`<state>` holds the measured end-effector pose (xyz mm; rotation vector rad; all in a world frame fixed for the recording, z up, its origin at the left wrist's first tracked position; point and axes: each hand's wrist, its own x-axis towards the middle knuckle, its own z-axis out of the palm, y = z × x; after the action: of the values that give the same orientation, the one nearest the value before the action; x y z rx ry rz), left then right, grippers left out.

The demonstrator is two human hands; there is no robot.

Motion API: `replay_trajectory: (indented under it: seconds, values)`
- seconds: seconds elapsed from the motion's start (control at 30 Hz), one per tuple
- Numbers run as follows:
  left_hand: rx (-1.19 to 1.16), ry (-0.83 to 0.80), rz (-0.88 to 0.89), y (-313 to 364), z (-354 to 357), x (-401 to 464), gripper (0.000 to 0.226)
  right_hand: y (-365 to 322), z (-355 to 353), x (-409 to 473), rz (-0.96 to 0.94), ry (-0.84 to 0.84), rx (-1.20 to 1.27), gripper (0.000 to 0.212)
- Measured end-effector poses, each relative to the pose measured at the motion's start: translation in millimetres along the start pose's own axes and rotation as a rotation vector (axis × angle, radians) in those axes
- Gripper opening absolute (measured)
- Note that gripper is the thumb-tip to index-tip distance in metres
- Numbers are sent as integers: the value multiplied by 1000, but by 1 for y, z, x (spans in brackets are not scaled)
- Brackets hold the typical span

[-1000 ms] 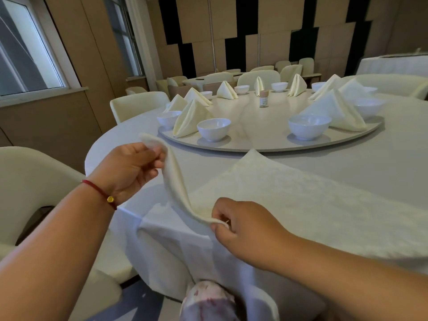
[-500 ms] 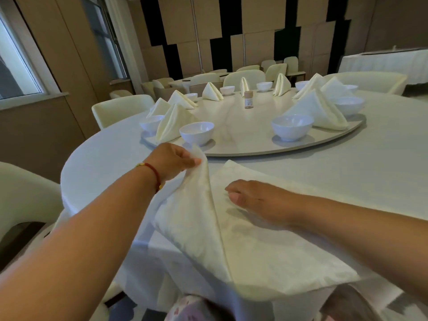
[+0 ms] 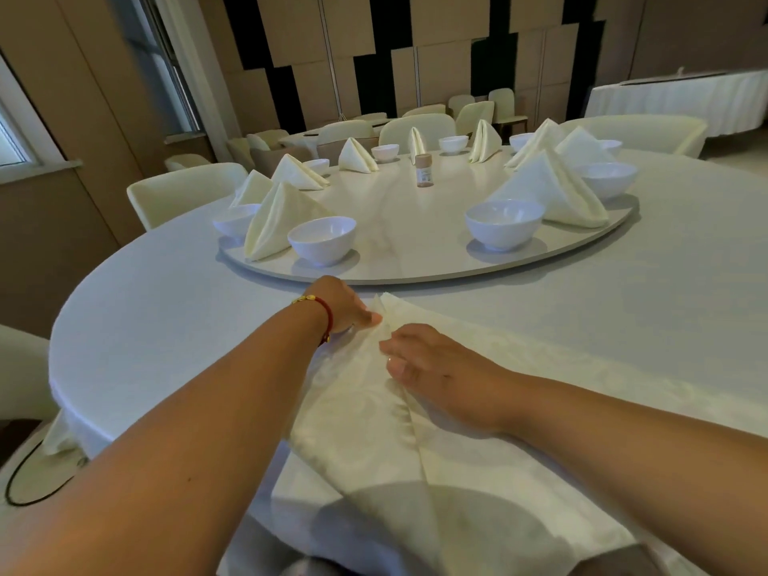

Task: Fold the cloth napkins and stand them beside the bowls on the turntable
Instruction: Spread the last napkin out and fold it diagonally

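On the near table (image 3: 166,326): napkin (image 3: 374,430) under both hands, left hand (image 3: 340,305) at its far corner, right hand (image 3: 436,367) just right. Beyond, turntable (image 3: 415,272) bearing bowls (image 3: 322,239) beside standing napkins (image 3: 276,218), bottle (image 3: 423,170) farther.

Both arms come in from the bottom of the frame and meet near the centre. The left arm runs from the lower left corner up to the middle, bare, with a red cord bracelet at the wrist. The left hand (image 3: 340,305) has its back toward the camera and its fingers curled, pinching at the fingertips. The right arm enters from the right edge. The right hand (image 3: 432,367) lies palm down, fingers straight and slightly spread, pressing flat.
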<state>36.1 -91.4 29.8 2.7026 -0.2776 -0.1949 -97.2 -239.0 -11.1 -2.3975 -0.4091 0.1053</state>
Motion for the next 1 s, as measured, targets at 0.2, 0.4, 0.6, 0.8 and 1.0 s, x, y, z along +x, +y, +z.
replay_trajectory:
  seconds: [0.2, 0.4, 0.6, 0.8, 1.0]
  values:
    - [24, -3, -13, 3, 6, 1, 32, -1, 0, -1, -1, -18, 60, 54]
    - [-63, 28, -50, -2, 7, 5, 32, -2, -1, -1, -3, -42, 23, 56]
    - [-119, 57, -46, -7, 11, 10, 33, -3, 0, 1, -4, -35, -10, 81]
    - [-179, 211, 25, -26, 31, 7, 47, -3, 0, 0, -9, -51, -49, 80]
    - [-154, 236, 63, -27, 34, 4, 38, -17, -10, 12, -132, -60, -256, 80]
